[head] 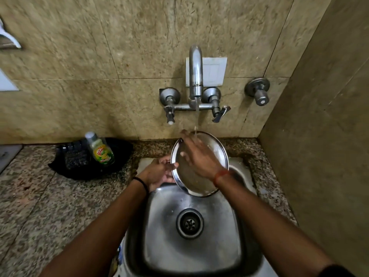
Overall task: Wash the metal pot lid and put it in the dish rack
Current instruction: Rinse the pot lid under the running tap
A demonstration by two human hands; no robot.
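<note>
A round metal pot lid [217,154] is held tilted over the back of the steel sink [229,246], under water running from the wall tap [195,72]. My left hand [159,172] grips the lid's left rim. My right hand [199,154] lies flat on the lid's face with its fingers spread, and the stream lands near those fingers. The lid's handle side is hidden. No dish rack is in view.
A black tray [119,148] on the granite counter [50,206] at the left holds a dish-soap bottle [100,148] and a dark scrubber [76,158]. Two tap levers [219,113] and a separate valve [259,94] stick out of the tiled wall. A side wall closes off the right.
</note>
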